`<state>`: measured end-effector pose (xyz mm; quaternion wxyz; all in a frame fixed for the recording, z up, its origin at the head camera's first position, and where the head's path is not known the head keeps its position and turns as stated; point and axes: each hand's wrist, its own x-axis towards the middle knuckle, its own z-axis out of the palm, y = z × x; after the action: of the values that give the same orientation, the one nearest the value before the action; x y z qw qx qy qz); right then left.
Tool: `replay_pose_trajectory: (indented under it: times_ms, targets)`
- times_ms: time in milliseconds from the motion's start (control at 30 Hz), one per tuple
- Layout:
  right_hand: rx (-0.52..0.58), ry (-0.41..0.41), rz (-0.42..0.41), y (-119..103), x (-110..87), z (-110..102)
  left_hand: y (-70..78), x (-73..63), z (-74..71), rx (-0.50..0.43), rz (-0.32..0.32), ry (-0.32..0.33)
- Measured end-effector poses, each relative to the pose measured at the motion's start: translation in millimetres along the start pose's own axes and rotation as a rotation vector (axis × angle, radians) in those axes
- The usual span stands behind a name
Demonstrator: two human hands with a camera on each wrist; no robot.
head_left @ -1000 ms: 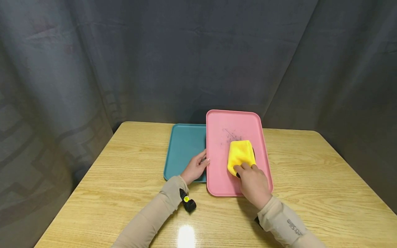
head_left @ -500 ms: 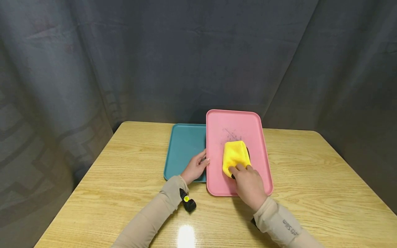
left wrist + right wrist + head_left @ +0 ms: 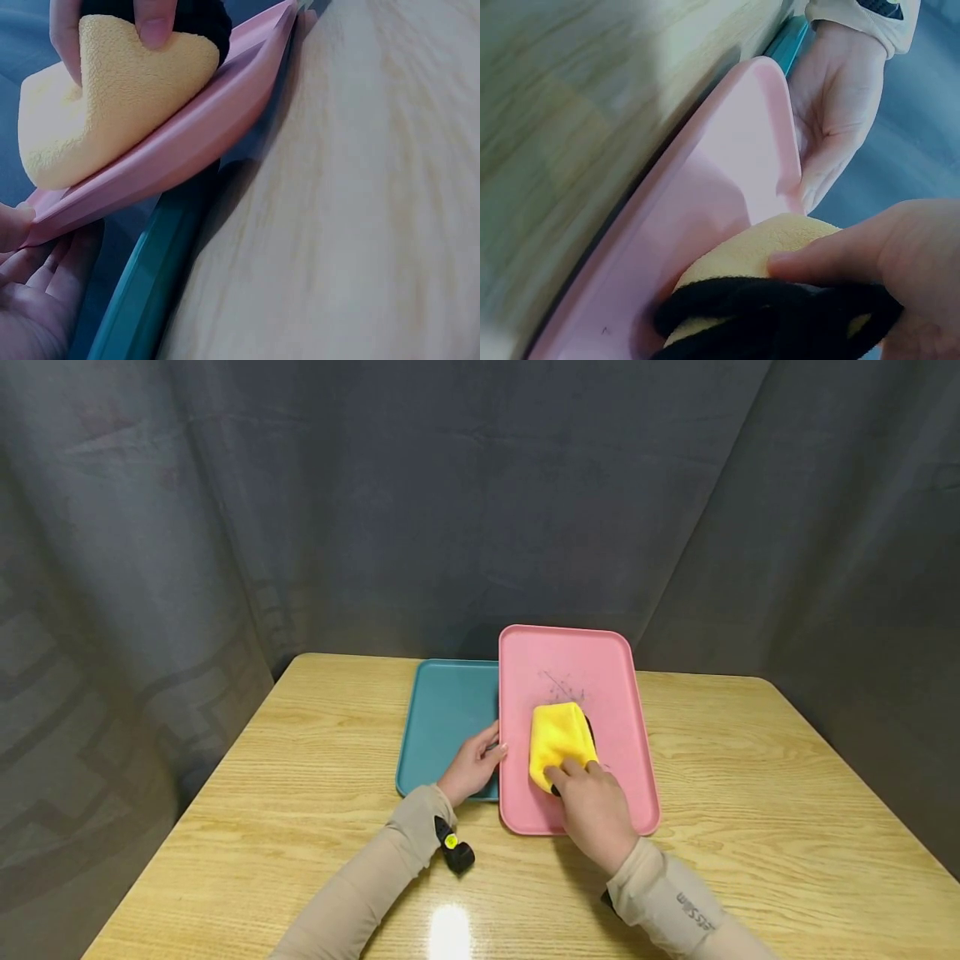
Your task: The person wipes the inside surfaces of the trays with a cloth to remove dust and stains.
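My left hand (image 3: 474, 764) pinches the left edge of a pink tray (image 3: 525, 652), thumb on the rim and fingers underneath, as the left wrist view shows. That tray is tilted and overlaps the right part of a teal tray (image 3: 450, 710). In my right hand (image 3: 596, 810) is a folded yellow cloth (image 3: 558, 735) with a black side, pressed against the pink tray's surface left of its middle. Dark scribbled marks (image 3: 562, 685) show on the tray just above the cloth. The right wrist view shows the thumb over the cloth's black folds (image 3: 780, 315).
Both trays are on a light wooden table (image 3: 330, 735), close to its far edge. A dark grey curtain (image 3: 480, 527) hangs behind and on both sides. A black wrist camera (image 3: 457, 856) sits by the left sleeve.
My right hand has slid the yellow cloth leftward and slightly down across the pink tray. My left hand and both trays have stayed in place.
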<state>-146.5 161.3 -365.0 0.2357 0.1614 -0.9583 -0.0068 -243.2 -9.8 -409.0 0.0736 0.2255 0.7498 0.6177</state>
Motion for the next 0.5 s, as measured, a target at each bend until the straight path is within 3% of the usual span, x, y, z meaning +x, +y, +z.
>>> replay_pose_trajectory:
  times_ms: [500]
  targets:
    - [0.01,0.017,-0.032,-9.3,1.9,2.1,1.5,-0.4,-0.3,-0.015,0.02,-0.005]
